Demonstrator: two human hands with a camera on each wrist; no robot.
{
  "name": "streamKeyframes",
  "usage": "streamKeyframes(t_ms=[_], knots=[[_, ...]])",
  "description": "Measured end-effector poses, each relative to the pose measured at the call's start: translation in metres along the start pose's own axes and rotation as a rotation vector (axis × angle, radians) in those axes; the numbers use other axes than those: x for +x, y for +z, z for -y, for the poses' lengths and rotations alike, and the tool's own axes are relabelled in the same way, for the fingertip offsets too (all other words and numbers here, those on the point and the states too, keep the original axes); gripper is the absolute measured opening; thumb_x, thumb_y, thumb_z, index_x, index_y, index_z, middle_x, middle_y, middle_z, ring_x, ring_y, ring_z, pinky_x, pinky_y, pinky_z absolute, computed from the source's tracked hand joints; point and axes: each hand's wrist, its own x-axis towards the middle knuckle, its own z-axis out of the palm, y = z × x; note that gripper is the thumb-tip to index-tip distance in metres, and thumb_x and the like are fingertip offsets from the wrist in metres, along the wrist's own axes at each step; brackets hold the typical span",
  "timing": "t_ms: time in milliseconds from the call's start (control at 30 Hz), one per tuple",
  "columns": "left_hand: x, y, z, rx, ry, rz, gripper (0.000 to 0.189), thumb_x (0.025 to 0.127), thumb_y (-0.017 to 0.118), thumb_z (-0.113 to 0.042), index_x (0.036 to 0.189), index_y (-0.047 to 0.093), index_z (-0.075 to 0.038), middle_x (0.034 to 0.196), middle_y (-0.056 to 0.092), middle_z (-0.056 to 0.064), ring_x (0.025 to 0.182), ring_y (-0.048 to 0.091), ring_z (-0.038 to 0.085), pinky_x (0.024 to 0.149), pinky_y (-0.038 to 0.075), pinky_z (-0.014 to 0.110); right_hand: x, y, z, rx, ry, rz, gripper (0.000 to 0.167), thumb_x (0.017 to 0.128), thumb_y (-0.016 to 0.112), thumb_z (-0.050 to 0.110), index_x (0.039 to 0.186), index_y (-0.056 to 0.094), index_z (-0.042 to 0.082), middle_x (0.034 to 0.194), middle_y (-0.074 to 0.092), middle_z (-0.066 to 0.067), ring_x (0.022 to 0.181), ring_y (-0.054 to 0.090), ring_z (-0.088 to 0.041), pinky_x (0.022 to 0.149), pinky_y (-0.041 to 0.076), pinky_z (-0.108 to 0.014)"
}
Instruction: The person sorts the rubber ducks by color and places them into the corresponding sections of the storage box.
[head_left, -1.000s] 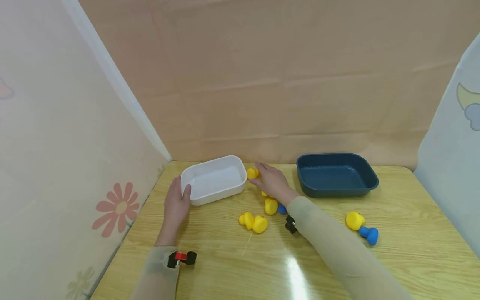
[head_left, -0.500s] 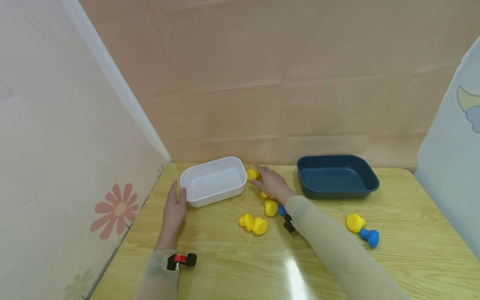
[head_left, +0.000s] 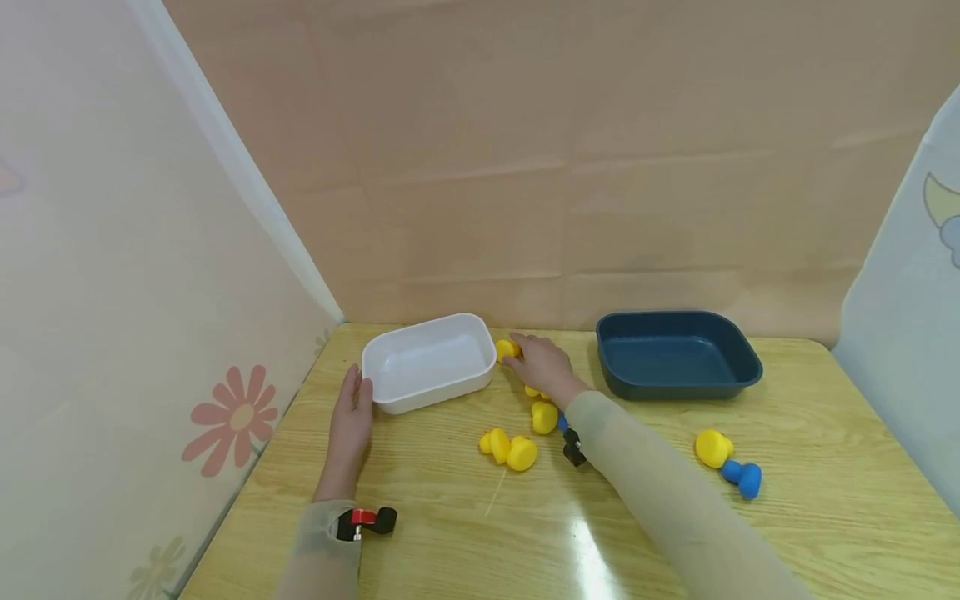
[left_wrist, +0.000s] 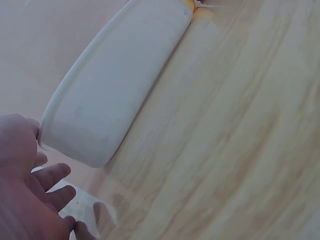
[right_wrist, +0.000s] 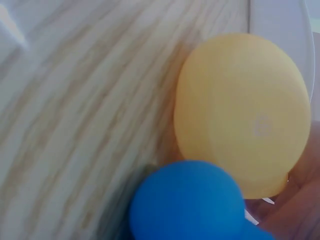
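Note:
My left hand (head_left: 350,429) is at the left end of a white rectangular bin (head_left: 431,400), fingers fairly straight. In the left wrist view, this hand (left_wrist: 32,187) touches or nearly touches the corner of the bin (left_wrist: 110,85). Beyond the bin's right end, my right hand (head_left: 546,365) pinches a yellow rubber duck (head_left: 506,351) between thumb and fingers; the hand covers part of it. Below that hand lie another yellow duck (head_left: 544,417) and a blue round-ended piece (head_left: 562,422), partly hidden. Large in the right wrist view are a yellow duck (right_wrist: 240,110) and a blue piece (right_wrist: 187,200).
A dark blue bin (head_left: 678,391) stands at the back right. Two touching ducks, one the larger-looking duck (head_left: 522,453), lie mid-table. A duck (head_left: 712,448) and a blue dumbbell-like piece (head_left: 742,479) lie at the right. Cloth walls edge the wooden table (head_left: 450,533).
My left hand has drawn slightly down and off the white bin's rim, its thumb coming closer to the fingers. My right hand's fingers have drawn in around the duck, which stays in place.

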Motion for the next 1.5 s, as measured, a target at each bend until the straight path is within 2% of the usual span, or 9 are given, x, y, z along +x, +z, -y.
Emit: streamKeyframes(t_ms=[133, 367, 533, 800, 933, 1133, 1500], knots=[[0.001, 0.003, 0.001, -0.013, -0.014, -0.008, 0.075, 0.118, 0.036, -0.057, 0.179, 0.013, -0.020, 0.182, 0.024, 0.012, 0.168, 0.020, 0.033, 0.135, 0.019, 0.053, 0.001, 0.000, 0.001, -0.004, 0.033, -0.008, 0.059, 0.113, 0.065, 0.037, 0.164, 0.053, 0.010, 0.159, 0.060, -0.018, 0.142, 0.057, -0.043, 0.112, 0.052, -0.064], [0.002, 0.007, 0.003, -0.028, 0.017, -0.013, 0.072, 0.119, 0.037, -0.055, 0.179, 0.016, -0.022, 0.181, 0.026, 0.012, 0.167, 0.023, 0.033, 0.135, 0.020, 0.052, 0.000, -0.001, -0.001, -0.015, 0.044, -0.019, 0.052, 0.114, 0.066, 0.034, 0.158, 0.061, 0.008, 0.152, 0.064, -0.018, 0.138, 0.060, -0.042, 0.110, 0.055, -0.062], [0.004, 0.009, 0.005, -0.039, 0.042, -0.016, 0.069, 0.119, 0.037, -0.054, 0.179, 0.020, -0.025, 0.180, 0.029, 0.009, 0.166, 0.026, 0.032, 0.135, 0.021, 0.052, -0.002, -0.004, -0.003, 0.028, 0.046, -0.035, 0.051, 0.112, 0.069, 0.033, 0.154, 0.064, 0.005, 0.149, 0.066, -0.019, 0.134, 0.063, -0.040, 0.109, 0.056, -0.060], [0.007, 0.012, 0.007, -0.048, 0.066, -0.009, 0.069, 0.119, 0.038, -0.055, 0.179, 0.022, -0.025, 0.180, 0.029, 0.007, 0.166, 0.025, 0.028, 0.135, 0.021, 0.049, -0.003, -0.004, -0.011, 0.115, 0.099, -0.059, 0.053, 0.110, 0.071, 0.035, 0.153, 0.064, 0.006, 0.142, 0.069, -0.016, 0.122, 0.066, -0.033, 0.106, 0.057, -0.054], [0.008, 0.014, 0.006, -0.041, 0.075, -0.009, 0.068, 0.119, 0.037, -0.053, 0.179, 0.022, -0.023, 0.181, 0.028, 0.007, 0.167, 0.023, 0.028, 0.136, 0.020, 0.049, -0.006, -0.005, -0.014, 0.141, 0.093, -0.102, 0.051, 0.110, 0.072, 0.035, 0.151, 0.066, 0.006, 0.140, 0.071, -0.015, 0.121, 0.067, -0.034, 0.105, 0.057, -0.054], [0.010, 0.019, 0.002, -0.038, 0.055, -0.011, 0.067, 0.119, 0.036, -0.053, 0.178, 0.022, -0.025, 0.181, 0.028, 0.006, 0.167, 0.023, 0.029, 0.135, 0.020, 0.050, -0.009, -0.013, -0.018, 0.140, 0.075, -0.175, 0.049, 0.110, 0.070, 0.037, 0.150, 0.067, 0.008, 0.147, 0.068, -0.015, 0.136, 0.062, -0.038, 0.111, 0.053, -0.058], [0.021, 0.034, -0.003, -0.079, 0.070, 0.021, 0.066, 0.120, 0.038, -0.049, 0.178, 0.022, -0.021, 0.181, 0.029, 0.007, 0.166, 0.026, 0.030, 0.135, 0.021, 0.050, -0.017, -0.031, -0.017, 0.183, 0.061, -0.286, 0.047, 0.109, 0.073, 0.038, 0.147, 0.070, 0.011, 0.145, 0.068, -0.012, 0.133, 0.060, -0.035, 0.112, 0.052, -0.057]])
